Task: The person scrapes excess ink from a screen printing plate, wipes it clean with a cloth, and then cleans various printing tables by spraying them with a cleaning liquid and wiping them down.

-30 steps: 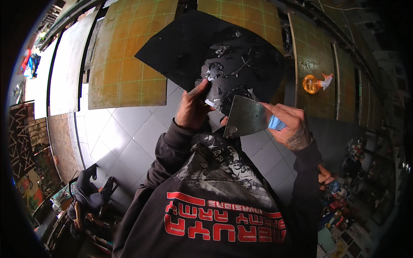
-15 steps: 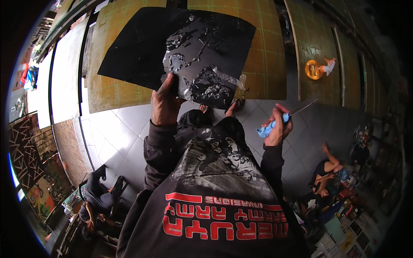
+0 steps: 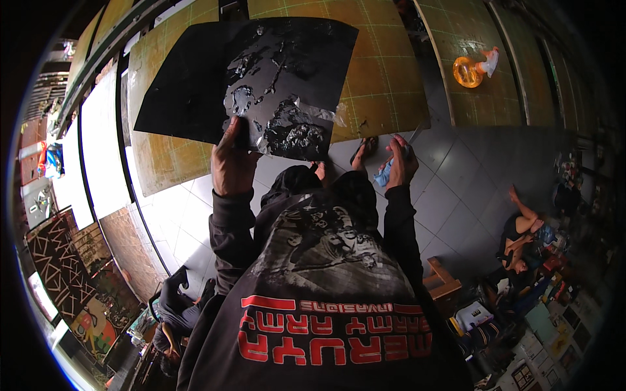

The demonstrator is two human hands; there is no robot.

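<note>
My left hand [image 3: 233, 164] grips the lower edge of a large black sheet [image 3: 179, 81], its thumb lying on top. Thick, glossy black paste [image 3: 297, 130] is smeared over the right part of the sheet, with a clear film-like strip [image 3: 316, 109] stuck across it. My right hand [image 3: 403, 164], lower and to the right of the sheet, is closed around a light blue cloth [image 3: 383, 173]. From the same hand a thin metal blade [image 3: 416, 134] sticks out up and to the right; its handle is hidden. The blade is apart from the sheet.
Beneath the sheet lie yellowish boards [image 3: 385, 78] with green grid lines. A spray bottle [image 3: 468, 72] of orange liquid rests on a board at the right. One person [image 3: 521, 228] sits on the floor at right, another [image 3: 175, 306] at lower left. A wooden stool [image 3: 442, 279] stands at right.
The sheet, with my left hand, has shifted left in the view. My right hand has come left, closer to the sheet, still holding the cloth and blade. The view has turned somewhat.
</note>
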